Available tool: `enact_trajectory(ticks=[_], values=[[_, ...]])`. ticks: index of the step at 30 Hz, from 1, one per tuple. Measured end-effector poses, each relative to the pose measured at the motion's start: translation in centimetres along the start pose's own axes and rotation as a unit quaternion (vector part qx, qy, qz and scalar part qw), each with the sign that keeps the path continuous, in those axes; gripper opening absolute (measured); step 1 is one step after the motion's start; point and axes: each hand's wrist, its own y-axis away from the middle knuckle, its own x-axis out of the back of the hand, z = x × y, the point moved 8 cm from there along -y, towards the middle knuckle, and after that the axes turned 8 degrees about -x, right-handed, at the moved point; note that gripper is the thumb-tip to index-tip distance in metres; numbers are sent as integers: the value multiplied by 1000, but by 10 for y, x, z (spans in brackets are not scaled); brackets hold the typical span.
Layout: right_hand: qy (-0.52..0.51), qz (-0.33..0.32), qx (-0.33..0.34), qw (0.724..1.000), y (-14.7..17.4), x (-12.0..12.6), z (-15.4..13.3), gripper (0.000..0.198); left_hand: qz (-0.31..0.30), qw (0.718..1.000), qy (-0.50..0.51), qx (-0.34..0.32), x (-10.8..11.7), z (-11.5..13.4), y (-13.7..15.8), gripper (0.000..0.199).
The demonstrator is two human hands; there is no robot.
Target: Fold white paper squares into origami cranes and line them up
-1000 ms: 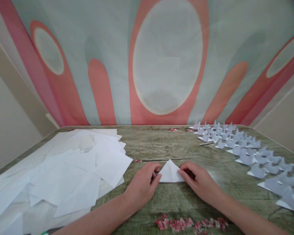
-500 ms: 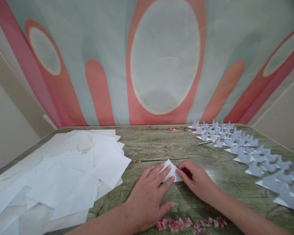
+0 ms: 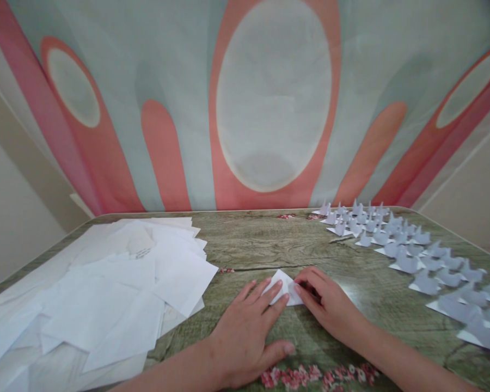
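Left hand (image 3: 245, 332): shifted since a second ago, from the paper's left corner to lying across its left part; fingers spread, palm down, resting on the piece rather than gripping it.
Right hand (image 3: 330, 305): little moved; thumb and forefinger pinch the paper's right edge, remaining fingers curled.
Folded piece: small white folded-paper triangle (image 3: 288, 283), between the two hands, low to the table, partly hidden beneath the left fingertips. Right side now shows a flap or crease beside the pinch; layers too fine to tell.
Crease risk: could set crooked, I judge, if the pinched edge is drawn off line while the left fingers pin the rest.
Slip risk: light pressure from the flat hand might let the small piece swivel on the smooth-looking surface; a hard tug could wrinkle the corner.
Containers: none seen; paper lies straight on the grey-green wood-grain tabletop (image 3: 245, 239).
Sheet heap: overlapping flat white paper sheets (image 3: 118, 310), left of the grip, nearest corner well short of the folded piece.
Bird rows: small white folded-paper birds (image 3: 424, 282), right of the grip and beyond, apart from the right forearm.
Flower print: pink blossoms (image 3: 294, 375), bodyward of the grip.
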Motion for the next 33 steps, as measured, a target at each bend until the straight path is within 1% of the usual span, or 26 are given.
enact_trajectory(ticks=[3, 6, 10, 15, 20, 23, 28, 33], values=[[-3, -2, 13, 1000, 1, 0, -3, 13, 4, 1000, 0, 10, -1, -3, 1, 61], [-4, -5, 17, 1000, 2, 0, -3, 16, 9, 1000, 2, 6, -1, -4, 1, 58], [-9, 6, 6, 1000, 1, 2, 1, 19, 11, 1000, -1, 6, -2, -5, 1, 54], [-17, 7, -4, 1000, 1, 2, 2, 23, 27, 1000, -8, 1, 0, -4, 1, 51], [-15, 8, -5, 1000, 2, 3, 2, 21, 38, 999, -9, 0, 3, -1, 0, 45], [-3, 9, -3, 1000, 2, 3, 3, 20, 60, 998, -1, -2, 5, 0, -1, 39], [8, 9, -11, 1000, 0, 3, 7, 19, 111, 993, 25, 27, 7, -9, 2, 31], [5, 15, -16, 1000, 0, 1, 10, 18, 117, 991, 58, 22, 3, -10, 3, 31]])
